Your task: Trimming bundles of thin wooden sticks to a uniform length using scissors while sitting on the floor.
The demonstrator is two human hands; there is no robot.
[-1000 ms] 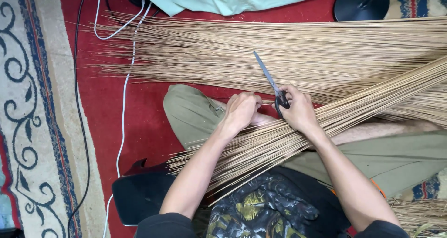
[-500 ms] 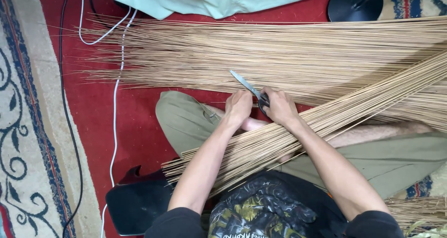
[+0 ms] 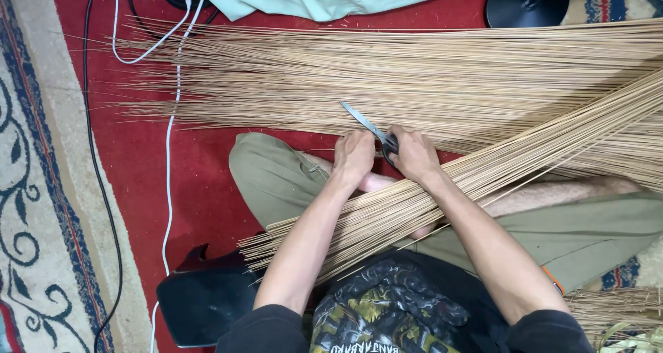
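Since the earlier frames, both hands had drawn closer together over the bundle, and the blade had swung from pointing steeply upward to a lower slant. Right hand (image 3: 414,154) was closed in a tight grip around the dark handle of a slim steel-bladed knife (image 3: 366,123), whose tip pointed up and left, away from the body. Left hand (image 3: 354,156) lay just beside the knife handle, fingers curled down onto the slanting bundle of thin tan palm-leaf ribs (image 3: 483,180) resting across the lap; whether it pinched a single rib could not be told. Beyond the knife tip lay a broad flat heap of the same tan ribs (image 3: 414,77) on the red carpet (image 3: 200,166). Left of the knife ran a white cable (image 3: 170,146) and a black cable (image 3: 93,153).

Judged risks: the left fingers sat so near the blade that a slip along a springy rib could cut them. A bare lower leg (image 3: 552,194) directly under the bundle was also exposed should the blade push through. Loose ribs could slide off the lap.
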